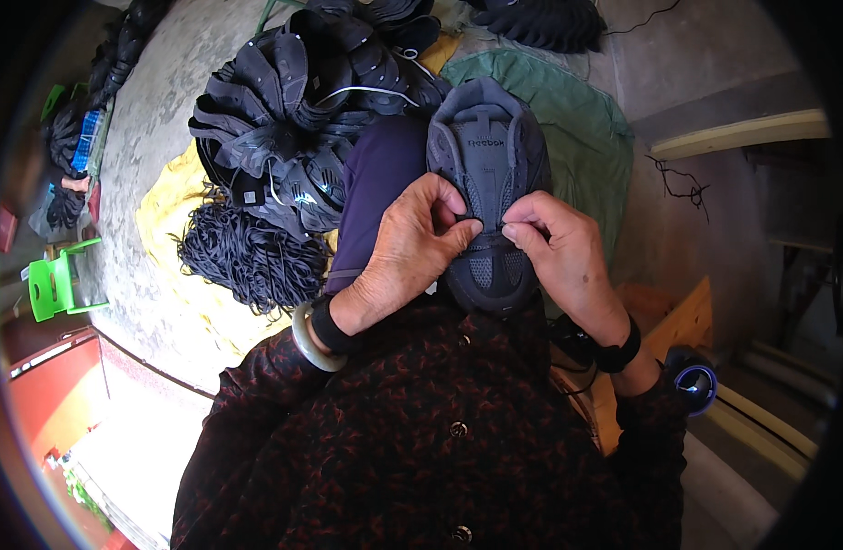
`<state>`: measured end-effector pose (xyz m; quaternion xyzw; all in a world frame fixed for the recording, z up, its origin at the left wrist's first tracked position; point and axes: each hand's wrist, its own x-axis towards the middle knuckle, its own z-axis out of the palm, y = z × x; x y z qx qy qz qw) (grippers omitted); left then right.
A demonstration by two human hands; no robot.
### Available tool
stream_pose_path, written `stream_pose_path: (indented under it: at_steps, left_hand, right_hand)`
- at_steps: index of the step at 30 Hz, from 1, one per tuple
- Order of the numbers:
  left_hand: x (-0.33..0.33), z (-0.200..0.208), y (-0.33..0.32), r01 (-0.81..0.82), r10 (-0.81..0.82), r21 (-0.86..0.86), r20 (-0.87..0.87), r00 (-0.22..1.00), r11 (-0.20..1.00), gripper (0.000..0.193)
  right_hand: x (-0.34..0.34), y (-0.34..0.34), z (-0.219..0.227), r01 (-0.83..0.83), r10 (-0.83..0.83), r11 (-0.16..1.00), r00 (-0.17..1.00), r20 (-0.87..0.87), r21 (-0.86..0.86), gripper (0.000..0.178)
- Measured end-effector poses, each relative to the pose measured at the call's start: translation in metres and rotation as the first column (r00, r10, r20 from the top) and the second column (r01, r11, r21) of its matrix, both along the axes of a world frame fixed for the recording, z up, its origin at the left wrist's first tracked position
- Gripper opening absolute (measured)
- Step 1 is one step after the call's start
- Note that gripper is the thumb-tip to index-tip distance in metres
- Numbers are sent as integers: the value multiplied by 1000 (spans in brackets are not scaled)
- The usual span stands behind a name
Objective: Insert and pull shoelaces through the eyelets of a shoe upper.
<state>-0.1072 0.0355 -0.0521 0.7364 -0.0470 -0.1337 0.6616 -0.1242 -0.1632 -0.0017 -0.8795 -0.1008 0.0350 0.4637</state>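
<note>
A black-and-grey sports shoe (481, 165) rests on my lap, its toe toward me and its collar facing away. My left hand (417, 225) lies over the shoe's left side, thumb and fingers pinched by the lower eyelets. From the right, my right hand (559, 243) pinches at the same height. Only a little dark strand shows between the fingertips; it looks like a shoelace, mostly hidden by the fingers. Left of my knee is a tangled heap of black shoelaces (247, 252). Beyond it lies a pile of dark shoe uppers (270, 87).
Yellow cloth (169, 206) lies under the laces, and green cloth (577, 137) spreads behind the shoe. More dark uppers (540, 23) are at the far edge. A green plastic chair (53, 286) stands at left. A wooden piece (683, 321) is beside my right forearm.
</note>
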Motion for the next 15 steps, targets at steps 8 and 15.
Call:
stream_pose_path:
  at_steps: [8, 15]
  left_hand:
    - [-1, 7, -2, -19, 17, 95, 19, 1000, 995, 27]
    - [-2, 4, 1, -6, 5, 48, 12, 1000, 999, 24]
  right_hand:
    - [5, 2, -2, 95, -79, 992, 982, -173, 84, 7]
    - [3, 5, 0, -16, 16, 1000, 1000, 8, -10, 6]
